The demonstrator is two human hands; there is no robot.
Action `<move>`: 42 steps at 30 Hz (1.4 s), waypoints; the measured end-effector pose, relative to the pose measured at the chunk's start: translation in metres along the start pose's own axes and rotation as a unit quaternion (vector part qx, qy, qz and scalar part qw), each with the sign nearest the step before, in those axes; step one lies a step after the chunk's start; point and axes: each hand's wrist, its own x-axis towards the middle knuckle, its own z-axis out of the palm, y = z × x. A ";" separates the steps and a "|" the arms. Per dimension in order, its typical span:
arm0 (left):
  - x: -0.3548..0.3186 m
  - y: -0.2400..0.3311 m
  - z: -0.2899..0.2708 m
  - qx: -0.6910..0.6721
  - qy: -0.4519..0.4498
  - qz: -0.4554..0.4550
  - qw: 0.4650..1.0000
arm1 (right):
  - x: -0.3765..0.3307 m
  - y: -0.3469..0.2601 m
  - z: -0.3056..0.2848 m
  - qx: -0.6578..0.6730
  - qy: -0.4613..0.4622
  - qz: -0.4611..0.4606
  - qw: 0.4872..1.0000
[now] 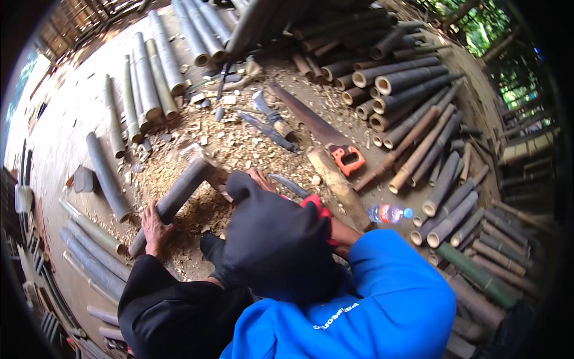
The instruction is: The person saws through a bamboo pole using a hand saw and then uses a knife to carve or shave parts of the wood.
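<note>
My left hand (156, 231) rests with its fingers round a dark bamboo tube (182, 195), which slants up from the lower left. Beside the tube's far end is a flat brown piece (220, 182), wood or blade, I cannot tell which. A dark cloth head covering (272, 239) hides much of the middle. Past its edge only part of my right hand (261, 178) shows; what it holds, if anything, is hidden. Red cloth (318, 215) lies around my right forearm. A grey curved blade-like strip (290, 184) shows just beyond the covering.
Pale wood chips (206, 128) cover the ground ahead. A handsaw (317, 128) with an orange handle, a hatchet-like tool (272, 113), a split log (341, 185) and a water bottle (390, 213) lie to the right. Bamboo tubes (412, 84) are stacked right, others (107, 176) lie left.
</note>
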 end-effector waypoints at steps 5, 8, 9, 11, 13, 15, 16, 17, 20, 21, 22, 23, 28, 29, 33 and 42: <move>-0.031 0.012 0.013 -0.089 0.185 -0.013 0.979 | -0.083 0.065 -0.012 0.051 -0.010 0.069 0.996; -0.052 0.071 0.028 -0.436 0.074 -0.029 0.896 | -0.122 0.108 -0.025 0.065 0.000 0.107 0.992; -0.066 0.087 0.018 -0.522 -0.026 -0.004 0.852 | -0.123 0.113 -0.032 0.066 0.005 0.103 0.992; -0.100 0.152 -0.035 -0.590 -0.269 -0.001 0.762 | -0.133 0.142 -0.046 0.060 0.020 0.122 0.991; -0.105 0.160 -0.061 -0.538 -0.389 0.070 0.745 | -0.122 0.150 -0.063 0.049 0.034 0.115 0.992; -0.103 0.180 -0.072 -0.548 -0.422 0.092 0.716 | -0.116 0.166 -0.091 0.033 0.058 0.123 0.990; -0.106 0.182 -0.073 -0.570 -0.419 0.089 0.701 | -0.108 0.171 -0.109 0.025 0.077 0.123 0.989; -0.106 0.175 -0.075 -0.562 -0.428 0.088 0.702 | -0.090 0.167 -0.119 0.026 0.090 0.110 0.990; -0.108 0.171 -0.068 -0.539 -0.422 0.114 0.720 | -0.046 0.156 -0.159 0.020 0.137 0.070 0.988; -0.110 0.171 -0.066 -0.541 -0.421 0.109 0.720 | -0.031 0.151 -0.170 0.019 0.148 0.048 0.988; -0.109 0.174 -0.055 -0.546 -0.426 0.108 0.713 | -0.025 0.152 -0.176 0.015 0.152 0.025 0.988; -0.112 0.165 -0.055 -0.563 -0.416 0.092 0.708 | -0.001 0.134 -0.181 0.017 0.141 -0.022 0.990; -0.102 0.133 -0.028 -0.517 -0.310 0.054 0.796 | -0.006 0.050 -0.103 -0.022 -0.054 -0.063 0.996; -0.105 0.123 -0.019 -0.499 -0.262 0.016 0.826 | -0.010 0.046 -0.086 -0.027 -0.070 -0.077 0.994; -0.088 0.124 0.002 -0.430 -0.084 -0.075 0.896 | -0.008 0.086 -0.091 -0.049 -0.054 -0.063 0.995; 0.044 0.073 -0.042 -0.068 -0.036 0.080 0.994 | 0.007 0.131 -0.147 -0.274 -0.112 0.061 0.953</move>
